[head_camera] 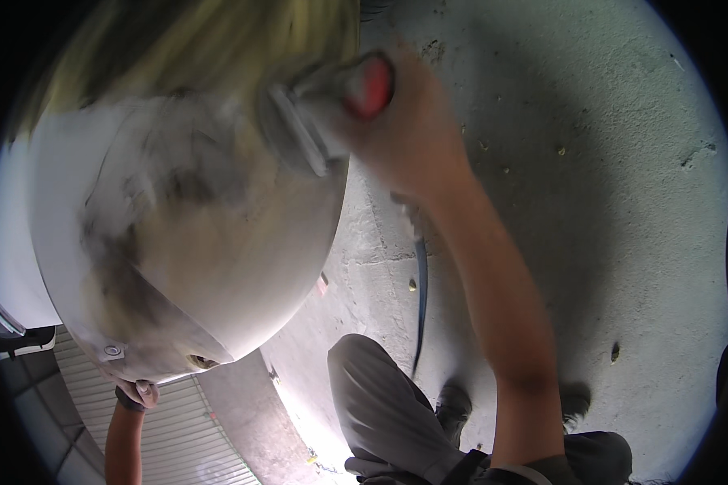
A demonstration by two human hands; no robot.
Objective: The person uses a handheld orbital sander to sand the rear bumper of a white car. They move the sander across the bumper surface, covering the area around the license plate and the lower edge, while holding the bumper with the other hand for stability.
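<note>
My right hand point(421, 133) is closed around an air-powered sander point(333, 103), its red-marked end toward me. The sander's round pad point(297, 130) is tilted against the right side of a curved white car body panel point(242, 254), and motion blurs both. Dark scuffed patches and beige, sanded-looking areas cover the panel. From below my right hand a blue air hose point(422, 285) hangs toward the floor. At lower left, my left hand point(138, 394), with a dark band at the wrist, has curled fingers at the panel's lower edge. Part of that grip is hidden.
The concrete floor point(643, 242) has small debris on it. My bent knee point(370, 376) is beneath the panel. A ribbed light-coloured surface point(182, 430) lies at lower left, near a white body section point(12, 242). The panel has a round fitting point(113, 350) and a small opening point(201, 362).
</note>
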